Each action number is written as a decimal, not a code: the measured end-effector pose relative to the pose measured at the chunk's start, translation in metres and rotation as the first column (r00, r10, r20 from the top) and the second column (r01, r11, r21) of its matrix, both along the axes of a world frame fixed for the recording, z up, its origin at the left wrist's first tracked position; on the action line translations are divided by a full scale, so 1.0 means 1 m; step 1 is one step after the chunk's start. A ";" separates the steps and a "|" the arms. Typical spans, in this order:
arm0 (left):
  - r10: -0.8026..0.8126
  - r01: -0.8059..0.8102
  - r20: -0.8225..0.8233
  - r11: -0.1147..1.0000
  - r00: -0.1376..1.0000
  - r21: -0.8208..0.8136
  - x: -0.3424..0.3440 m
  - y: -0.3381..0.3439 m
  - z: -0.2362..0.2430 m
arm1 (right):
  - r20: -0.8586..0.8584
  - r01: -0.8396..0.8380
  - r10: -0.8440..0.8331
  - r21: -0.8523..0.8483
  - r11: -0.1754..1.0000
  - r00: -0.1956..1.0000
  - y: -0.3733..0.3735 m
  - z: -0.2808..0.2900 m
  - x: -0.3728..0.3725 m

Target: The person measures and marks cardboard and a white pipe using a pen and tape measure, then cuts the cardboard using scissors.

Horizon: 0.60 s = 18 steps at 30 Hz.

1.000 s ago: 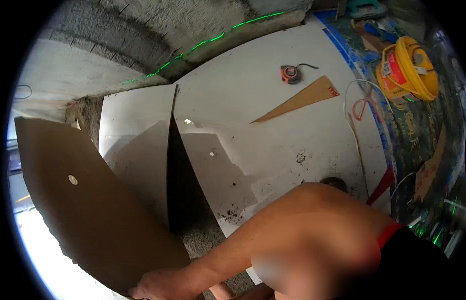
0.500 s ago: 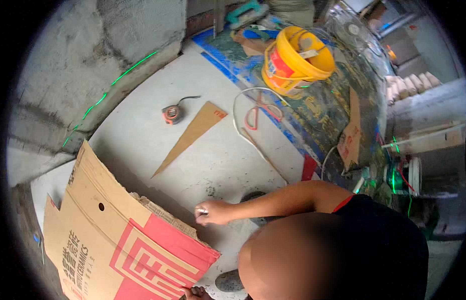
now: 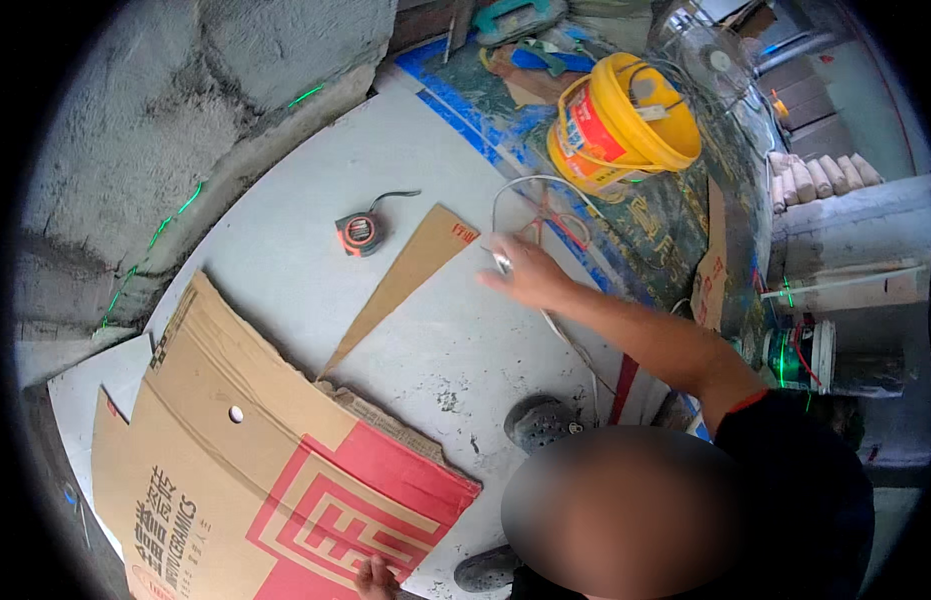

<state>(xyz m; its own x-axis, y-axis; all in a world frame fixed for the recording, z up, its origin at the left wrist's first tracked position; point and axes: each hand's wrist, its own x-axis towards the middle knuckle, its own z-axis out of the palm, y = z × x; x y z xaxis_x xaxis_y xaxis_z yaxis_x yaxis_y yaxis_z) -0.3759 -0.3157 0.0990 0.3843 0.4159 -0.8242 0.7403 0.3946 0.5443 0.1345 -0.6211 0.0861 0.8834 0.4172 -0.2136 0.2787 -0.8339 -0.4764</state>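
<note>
A large printed cardboard sheet [image 3: 215, 370], brown with a red panel, lies at the lower left. My left hand [image 3: 375, 578] grips it near its lower right edge, partly cut off by the frame. My right hand [image 3: 520, 270] is raised over the pale board [image 3: 425, 345], its fingers curled round a small shiny thing too blurred to name. Below this hand, a narrow cardboard wedge [image 3: 400, 275] points toward the sheet's torn edge. Left of the wedge sits a black and red tape measure [image 3: 359, 233]. Partly behind my right hand is a red-looped item [image 3: 565, 228], its kind unclear.
A yellow bucket [image 3: 625, 130] with tools inside stands on the dirty green mat [image 3: 655, 225] at the upper right. A white cable [image 3: 500, 195] curls across the board. A rough concrete wall [image 3: 155, 130] rises at the left. Dark clogs [image 3: 537, 424] stand on the board.
My right hand has moved from the cardboard sheet's torn edge up and right, toward the wedge's wide end. The sheet appears lower, its shadow smaller, its edge now at the wedge's tip. The view shifted slightly.
</note>
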 end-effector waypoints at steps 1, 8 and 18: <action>0.066 -0.070 -0.070 0.996 0.995 -0.052 0.018 0.009 0.013 | 0.043 -0.020 0.025 -0.112 0.994 0.999 0.029 -0.001 0.021; -0.214 0.174 0.049 0.892 0.976 0.418 0.069 0.024 0.021 | -0.072 -0.034 0.007 -0.385 0.922 0.997 0.073 -0.016 0.090; -0.715 0.595 -0.101 0.484 0.691 0.642 0.102 0.069 0.028 | -0.604 0.414 -0.272 0.108 0.904 0.749 -0.022 0.049 0.055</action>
<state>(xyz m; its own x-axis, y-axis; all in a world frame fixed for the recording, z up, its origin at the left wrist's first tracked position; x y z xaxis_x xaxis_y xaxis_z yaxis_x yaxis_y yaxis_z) -0.2737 -0.2462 0.1273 0.8511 0.3417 -0.3986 0.5233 -0.6129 0.5920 0.1893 -0.6433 0.1348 0.7243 0.2078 -0.6574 -0.3830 -0.6716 -0.6343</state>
